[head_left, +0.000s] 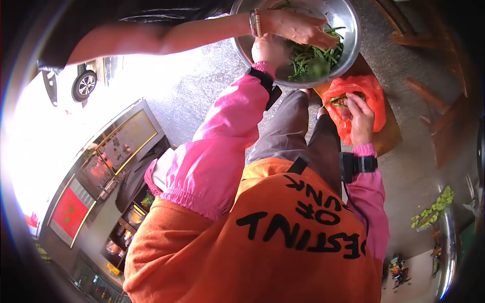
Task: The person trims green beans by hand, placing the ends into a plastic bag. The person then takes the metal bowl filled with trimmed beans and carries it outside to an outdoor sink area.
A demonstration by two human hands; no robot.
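Note:
A large metal bowl [348,55] at the top holds a heap of green beans [310,59]. My left hand [270,50] is over the bowl's near left side, smeared by motion, so its fingers cannot be read. Lower right, my right hand [361,118] pinches a thin green bean [332,101] between thumb and fingers. Beneath that hand spreads an open red plastic bag [376,93], with some green and brownish bits showing inside.
Another person's hand [298,28], with a bracelet, reaches across the bowl from the left, above my left hand. The red bag rests on a brown wooden surface [389,136]. Wooden furniture [439,101] stands to the right. Framed panels [129,141] are on the left.

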